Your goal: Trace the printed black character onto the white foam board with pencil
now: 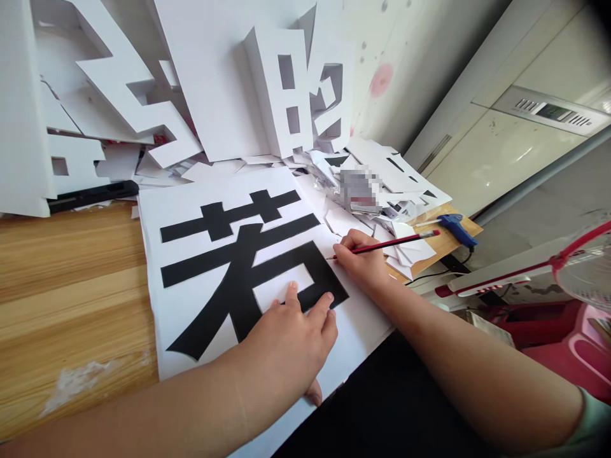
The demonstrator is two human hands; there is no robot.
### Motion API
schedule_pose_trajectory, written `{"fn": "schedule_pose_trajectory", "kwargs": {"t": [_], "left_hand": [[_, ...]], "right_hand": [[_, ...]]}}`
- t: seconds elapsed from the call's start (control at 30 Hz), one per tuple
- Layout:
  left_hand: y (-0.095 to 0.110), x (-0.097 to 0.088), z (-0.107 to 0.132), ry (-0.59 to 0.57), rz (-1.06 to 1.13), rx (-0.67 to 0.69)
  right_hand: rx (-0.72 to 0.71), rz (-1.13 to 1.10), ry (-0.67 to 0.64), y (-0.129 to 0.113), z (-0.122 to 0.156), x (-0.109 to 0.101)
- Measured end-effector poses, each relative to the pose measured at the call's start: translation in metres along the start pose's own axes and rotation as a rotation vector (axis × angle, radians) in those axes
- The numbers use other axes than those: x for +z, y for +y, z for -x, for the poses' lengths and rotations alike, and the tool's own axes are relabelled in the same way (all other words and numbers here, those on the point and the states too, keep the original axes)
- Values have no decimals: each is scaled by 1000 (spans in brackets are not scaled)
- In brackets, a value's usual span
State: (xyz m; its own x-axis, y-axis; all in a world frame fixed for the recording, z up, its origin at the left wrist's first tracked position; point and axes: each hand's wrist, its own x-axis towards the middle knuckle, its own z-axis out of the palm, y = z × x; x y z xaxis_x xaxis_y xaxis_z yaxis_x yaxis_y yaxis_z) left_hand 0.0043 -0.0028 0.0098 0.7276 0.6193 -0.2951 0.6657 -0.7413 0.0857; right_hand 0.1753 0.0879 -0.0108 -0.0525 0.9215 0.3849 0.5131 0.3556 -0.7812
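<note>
A black paper cutout of a Chinese character [241,267] lies flat on a large white sheet [214,194]. My left hand [291,331] rests on its lower right part, fingers spread and pressing on the cutout and the white beside it. In my right hand [360,261] is a red and black pencil [396,242], gripped near its point. The pencil tip meets the sheet close to the right edge of the cutout's box-shaped part. The eraser end points up and to the right.
White three-dimensional paper characters [286,95] stand along the back. Paper scraps [405,245] pile up behind and right of the sheet. A blue glue gun [457,230] lies at the table's right end. Wooden tabletop [71,286] shows on the left; a pink plastic item [568,343] is below right.
</note>
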Motion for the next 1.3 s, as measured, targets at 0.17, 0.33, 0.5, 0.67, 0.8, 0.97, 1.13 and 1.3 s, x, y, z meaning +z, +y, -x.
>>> {"fn": "schedule_pose_trajectory", "kwargs": {"t": [0.17,0.33,0.5,0.67,0.8,0.97,1.13,1.3], "left_hand": [[0,0,0,0,-24,-2],[1,1,1,5,-26,-16],[1,0,1,-20,-22,-32],[1,-5,1,-54,-20,-31],[1,-8,1,-45,-22,-23],[0,-5,1,-5,-36,5],[0,-5,2,-24,-38,-10],[1,-8,3,-29,-44,-15]], "right_hand": [[36,80,-8,-3,3,-1],[7,168,3,-2,3,2],[-37,184,11,0,3,3],[-48,183,-14,-1,3,2],[-41,170,-28,-1,6,-2],[-73,193,-33,1,11,-5],[-83,225,-43,3,16,-9],[-94,260,-79,1,20,-14]]}}
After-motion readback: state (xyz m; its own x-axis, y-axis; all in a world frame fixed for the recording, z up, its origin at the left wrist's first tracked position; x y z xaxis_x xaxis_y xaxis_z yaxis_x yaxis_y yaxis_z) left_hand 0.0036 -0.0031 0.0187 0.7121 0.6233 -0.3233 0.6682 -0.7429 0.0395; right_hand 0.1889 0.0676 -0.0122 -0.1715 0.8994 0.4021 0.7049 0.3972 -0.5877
